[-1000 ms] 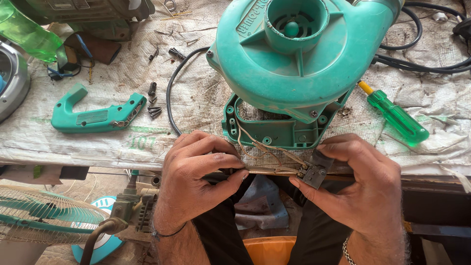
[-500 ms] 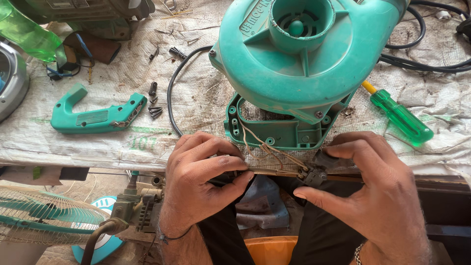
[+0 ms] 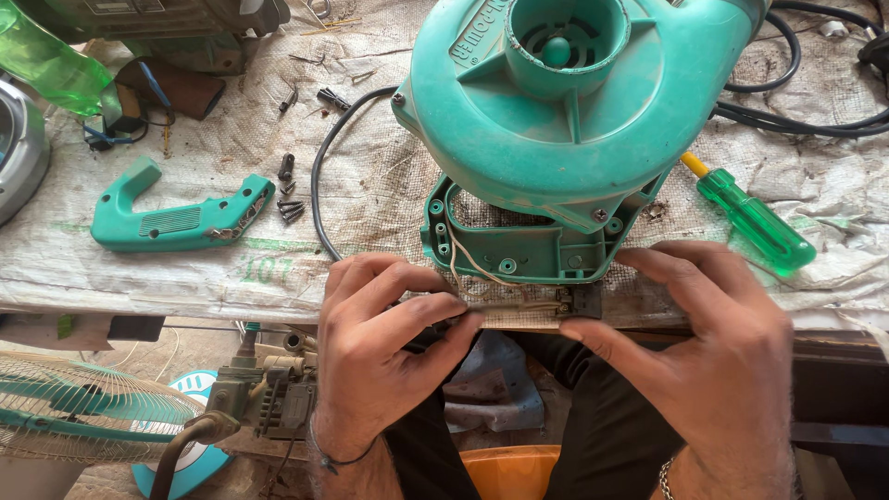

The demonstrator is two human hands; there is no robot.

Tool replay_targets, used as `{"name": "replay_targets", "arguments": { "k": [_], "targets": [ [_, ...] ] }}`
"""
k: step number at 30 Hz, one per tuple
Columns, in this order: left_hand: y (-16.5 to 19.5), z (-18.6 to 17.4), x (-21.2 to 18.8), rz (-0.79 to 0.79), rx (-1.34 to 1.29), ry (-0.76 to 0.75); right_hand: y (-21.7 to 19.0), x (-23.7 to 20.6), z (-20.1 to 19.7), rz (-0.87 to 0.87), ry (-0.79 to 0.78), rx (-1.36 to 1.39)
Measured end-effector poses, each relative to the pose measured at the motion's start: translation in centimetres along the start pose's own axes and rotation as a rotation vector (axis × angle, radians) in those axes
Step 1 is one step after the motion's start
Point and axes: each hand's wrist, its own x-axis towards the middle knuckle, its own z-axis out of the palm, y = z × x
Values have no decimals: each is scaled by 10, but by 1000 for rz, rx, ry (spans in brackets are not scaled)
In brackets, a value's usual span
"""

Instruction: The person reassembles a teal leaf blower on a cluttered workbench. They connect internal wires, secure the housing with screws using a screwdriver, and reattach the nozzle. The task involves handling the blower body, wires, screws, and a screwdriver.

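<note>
- Far left, a grey round casing (image 3: 18,153) sits at the bench edge, with a green bottle (image 3: 46,65) above it.
- Below the bench, a fan (image 3: 83,417) with a teal blade behind its wire guard.
- On the cloth (image 3: 231,278), a loose teal handle half (image 3: 176,218) lies flat. Just right of it, a small cluster of dark screws (image 3: 289,208).
- A black cable (image 3: 319,185) curves from the blower down toward your left hand.
- Your left hand (image 3: 380,352) rests at the bench's near edge. Its grip is clenched: thumb and forefinger pinch the thin wires (image 3: 505,304).
- The wires run up from the pinch into the open handle frame of the blower (image 3: 556,120), and right to the switch (image 3: 582,301).
- The blower, teal, lies with its round intake facing up. Its open handle frame points at you, just above both hands.
- The switch, a small black block, sits at the bench edge between your hands, just below the frame.
- Your right hand (image 3: 713,361) has its grip on the switch, thumb underneath and fingers arched over its right side.
- Right of the blower, a green screwdriver (image 3: 755,222) lies slanted on the cloth, apart from your right hand.
- Top right, more black cable (image 3: 806,116) loops on the bench.
- Under the bench, between your arms, an orange tub (image 3: 509,472).
</note>
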Motion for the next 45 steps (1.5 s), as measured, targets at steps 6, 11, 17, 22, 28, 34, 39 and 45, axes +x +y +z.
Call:
{"name": "replay_targets", "arguments": {
  "k": [6, 11, 17, 22, 28, 34, 39, 45],
  "targets": [
    [4, 2, 2, -28, -67, 94, -2, -1, -7, -85, 110, 78],
    [14, 1, 7, -28, 69, 41, -9, -7, -4, -39, 179, 224],
    [21, -1, 13, -45, -13, 105, -28, -7, -1, -67, 185, 202],
    [23, -7, 14, -120, -149, 137, -44, -1, -2, -56, 198, 148],
    [34, -5, 14, -281, -266, 225, -66, 8, -4, -146, 190, 87],
    [30, -8, 10, -312, -300, 255, -79, 19, -4, -304, 62, 43],
    [15, -10, -1, -308, -330, 264, -89, 13, 12, -283, 24, 45],
    [-1, -10, -11, -232, -216, 281, -94, -4, 27, -162, 153, 122]
  ]
}}
